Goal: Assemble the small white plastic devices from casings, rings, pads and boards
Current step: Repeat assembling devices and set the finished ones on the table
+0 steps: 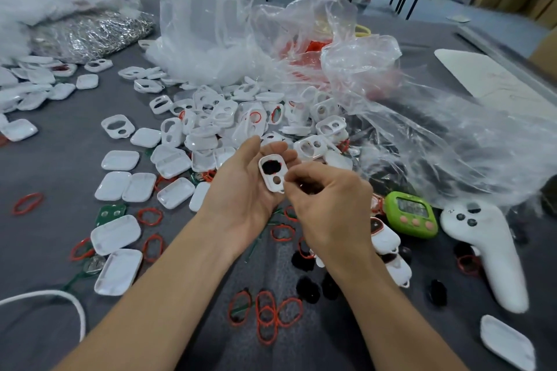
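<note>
My left hand [241,187] lies palm up above the table and cradles a white casing [272,173] with two openings; a black pad fills the larger one. My right hand [325,205] is beside it, fingers curled, pinching the casing's lower right edge. Something dark shows under the right fingers, too hidden to name. A heap of white casings [241,120] lies just beyond my hands. Red rings [266,315] and black pads [307,289] are scattered on the grey table near my forearms. A green board [110,214] rests to the left.
Clear plastic bags [376,75] billow at the back and right. Solid white shells [117,271] lie left, a white cord [60,298] at the lower left. A green timer [411,214] and a white controller [488,253] sit right. A bag of metal clips [93,33] is far left.
</note>
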Action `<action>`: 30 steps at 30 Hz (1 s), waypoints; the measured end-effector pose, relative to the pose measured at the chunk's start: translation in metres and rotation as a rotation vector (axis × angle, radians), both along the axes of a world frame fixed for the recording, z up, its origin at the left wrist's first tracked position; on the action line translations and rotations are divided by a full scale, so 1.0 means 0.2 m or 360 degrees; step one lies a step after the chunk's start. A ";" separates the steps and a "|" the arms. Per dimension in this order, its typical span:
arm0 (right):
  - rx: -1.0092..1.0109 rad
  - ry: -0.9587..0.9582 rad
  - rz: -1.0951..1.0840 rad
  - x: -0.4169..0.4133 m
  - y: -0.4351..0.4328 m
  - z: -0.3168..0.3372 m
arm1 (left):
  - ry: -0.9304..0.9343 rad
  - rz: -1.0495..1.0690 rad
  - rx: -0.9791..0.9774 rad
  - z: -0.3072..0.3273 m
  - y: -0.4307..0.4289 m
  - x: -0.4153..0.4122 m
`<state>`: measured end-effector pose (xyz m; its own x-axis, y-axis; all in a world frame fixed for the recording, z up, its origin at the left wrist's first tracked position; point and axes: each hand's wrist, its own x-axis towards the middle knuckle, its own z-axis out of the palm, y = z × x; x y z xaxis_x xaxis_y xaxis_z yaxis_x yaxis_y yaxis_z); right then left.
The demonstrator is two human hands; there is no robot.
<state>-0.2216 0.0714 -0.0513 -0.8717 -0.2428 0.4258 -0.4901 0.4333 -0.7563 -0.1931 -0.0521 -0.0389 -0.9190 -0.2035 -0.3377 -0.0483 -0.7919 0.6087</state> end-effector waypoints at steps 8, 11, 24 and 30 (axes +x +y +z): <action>-0.0019 0.0035 -0.0019 0.00 -0.03 -0.03 | 0.0030 0.0053 0.0075 0.01 0.03 0.01; 0.0021 0.0068 0.0001 0.00 -0.03 -0.04 | 0.0022 0.0059 0.0117 0.01 0.04 0.01; -0.0187 0.0017 -0.0107 0.01 0.01 0.01 | 0.0043 0.0038 0.0101 0.01 0.01 0.01; -0.0276 -0.0266 -0.0156 -0.02 0.03 0.03 | 0.0058 0.0032 -0.0007 0.03 0.00 0.02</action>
<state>-0.2265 0.0784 -0.0449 -0.9491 -0.0893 0.3019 -0.3142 0.3293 -0.8904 -0.1882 -0.0512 -0.0332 -0.9264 -0.2233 -0.3031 -0.0102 -0.7899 0.6131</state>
